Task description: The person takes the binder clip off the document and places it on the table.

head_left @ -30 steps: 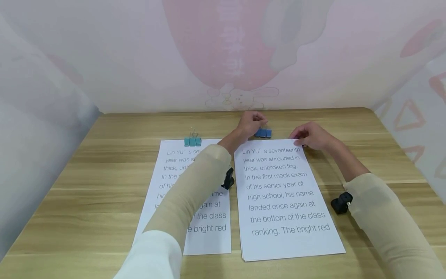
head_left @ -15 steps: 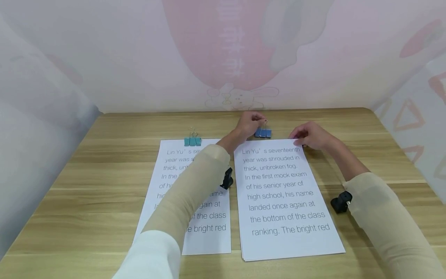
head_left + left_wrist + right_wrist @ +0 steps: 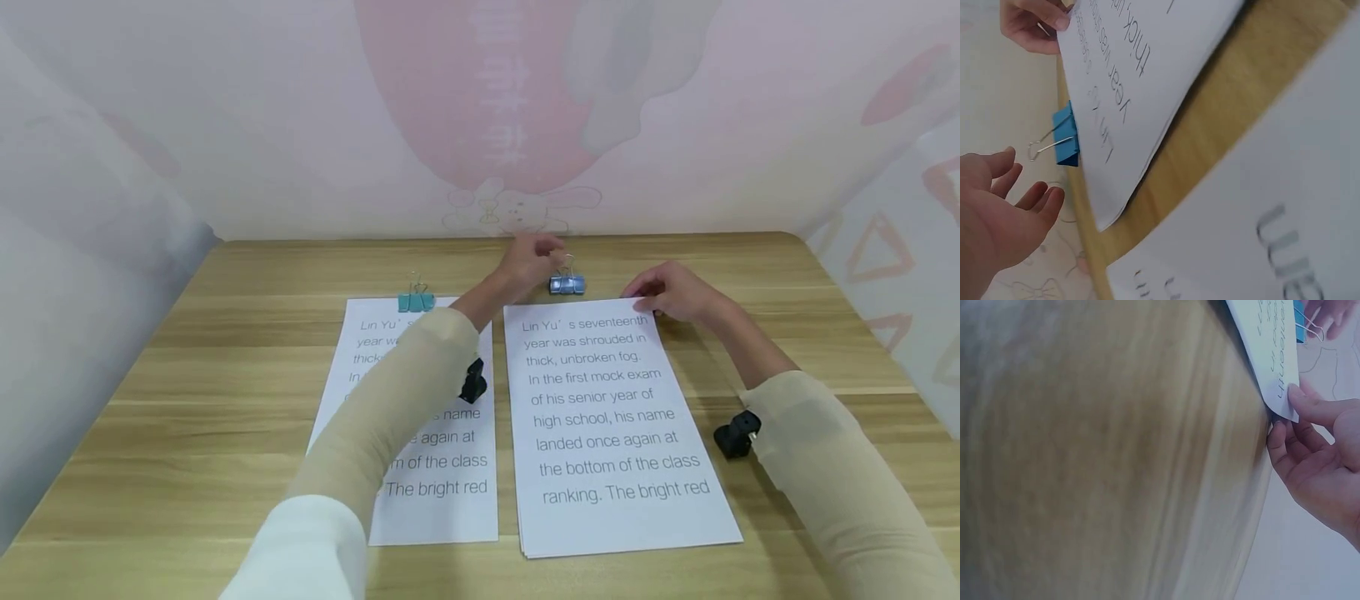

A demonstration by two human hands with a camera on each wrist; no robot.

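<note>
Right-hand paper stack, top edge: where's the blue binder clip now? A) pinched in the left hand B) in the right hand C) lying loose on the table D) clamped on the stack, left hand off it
D: the blue binder clip sits clamped on the right paper stack, while the left hand is open beside it, not touching.

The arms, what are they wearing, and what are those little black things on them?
Both arms wear thin beige sleeves reaching the wrists. The left sleeve has a white layer over it near the shoulder. A small black device is strapped under the left wrist and another under the right sleeve. The left hand and right hand are bare, without rings.
</note>
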